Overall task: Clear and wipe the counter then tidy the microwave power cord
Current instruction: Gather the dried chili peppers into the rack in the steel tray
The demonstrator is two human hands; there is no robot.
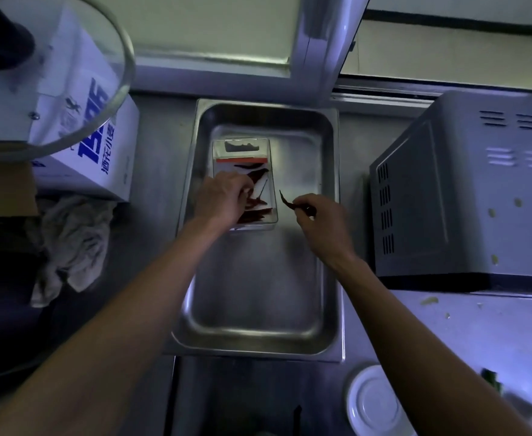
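Observation:
A clear plastic bag of dried red chilies (260,171) lies in the far half of a steel tray (258,313) on the steel counter. My left hand (222,196) rests on the bag's near left part, fingers pinched on it. Just right of the bag, above the tray, my right hand (319,221) pinches a single dark dried chili (285,201). A grey microwave (466,196) stands to the right; its power cord is out of sight. A crumpled grey cloth (69,243) lies at the left.
A white box with blue print (94,143) stands at the back left, partly under a glass lid (113,89). A white round lid (373,404) lies near the front right. Food scraps (429,300) dot the counter in front of the microwave. A window frame runs behind.

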